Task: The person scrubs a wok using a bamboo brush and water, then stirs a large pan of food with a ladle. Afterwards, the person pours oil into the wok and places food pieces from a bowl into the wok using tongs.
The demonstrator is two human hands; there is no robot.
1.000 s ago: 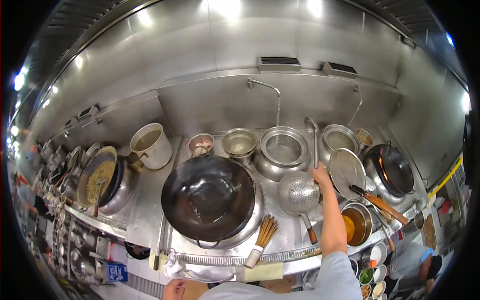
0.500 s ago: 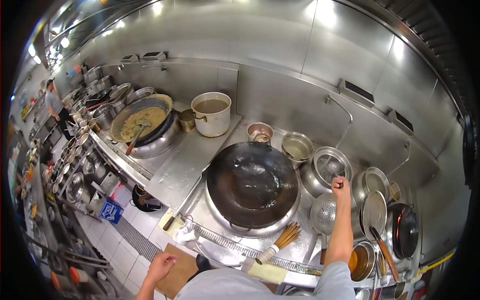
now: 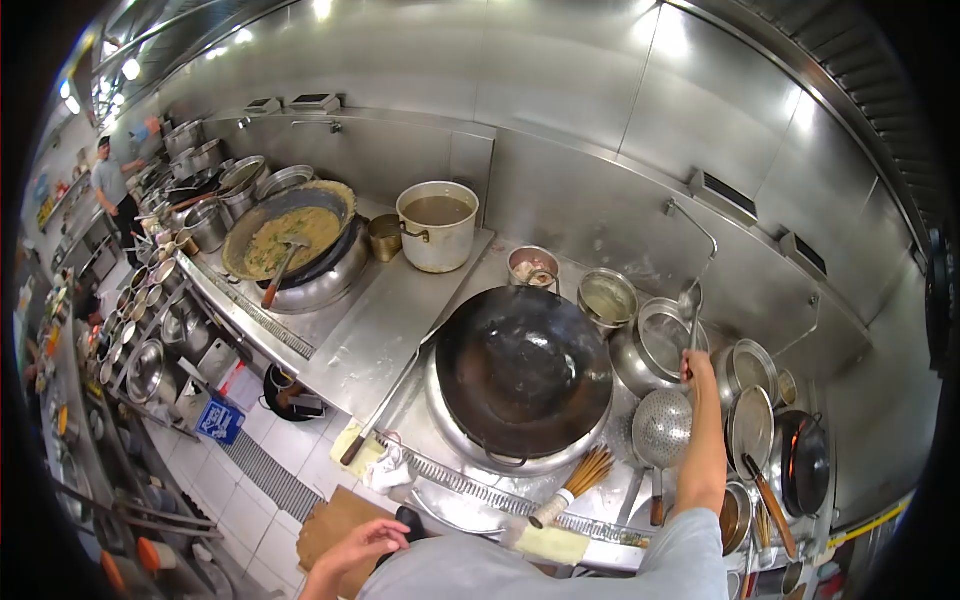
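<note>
My right hand (image 3: 697, 367) grips the handle of a metal ladle (image 3: 691, 298), whose bowl is raised beside the wall spout (image 3: 708, 240). Below the ladle stands a steel pot (image 3: 640, 365) with a round sieve-like piece on top. A perforated strainer (image 3: 662, 428) lies close to my right forearm. My left hand (image 3: 370, 543) hangs low at the counter's front, fingers loosely stretched, holding nothing. A large black wok (image 3: 520, 380) sits on the burner between my arms, its inside wet and shiny. A bamboo brush (image 3: 580, 482) rests at its front.
To the left, a second wok (image 3: 290, 240) holds yellowish food and a spatula. A tall white pot (image 3: 437, 235) of liquid stands behind. Smaller bowls (image 3: 607, 297) line the back. Skimmers (image 3: 750, 430) and another wok (image 3: 803, 462) are at right. A person (image 3: 112, 195) stands far left.
My right hand has lifted the ladle out of the pot up to the spout. My left hand has shifted right and its fingers have straightened. The view has turned slightly.
</note>
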